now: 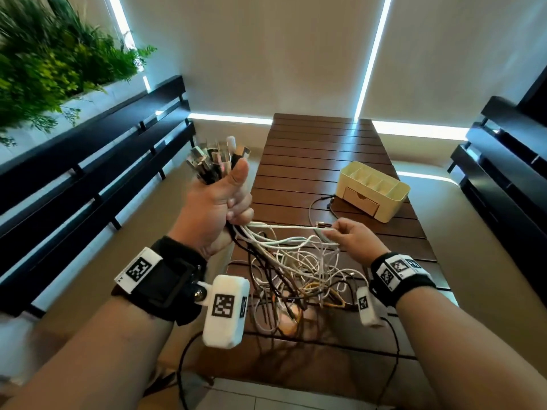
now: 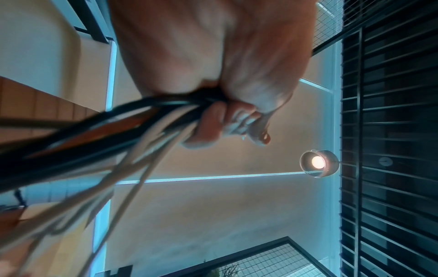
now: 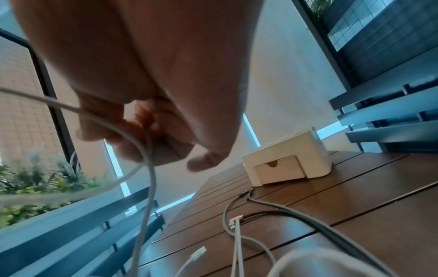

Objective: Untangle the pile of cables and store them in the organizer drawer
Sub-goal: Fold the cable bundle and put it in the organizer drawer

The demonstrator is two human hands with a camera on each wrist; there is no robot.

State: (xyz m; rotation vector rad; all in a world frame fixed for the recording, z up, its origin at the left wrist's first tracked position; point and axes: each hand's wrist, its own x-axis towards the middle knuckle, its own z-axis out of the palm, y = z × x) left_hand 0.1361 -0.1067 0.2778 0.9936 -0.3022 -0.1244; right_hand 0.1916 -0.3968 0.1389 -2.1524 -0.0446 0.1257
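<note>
Only square black-and-white marker patterns label both wristbands; nothing readable.

A tangle of white, black and orange cables is hanging in loops over the slatted wooden table, its plug ends bunching upward together. One white cable is stretching out sideways from it. The cream organizer is sitting farther back, its drawer staying closed.

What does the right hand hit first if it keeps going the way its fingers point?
Probably the left hand: the right hand points left along the taut white cable it pinches, which runs into that fist. Depth unclear from the head view.
</note>
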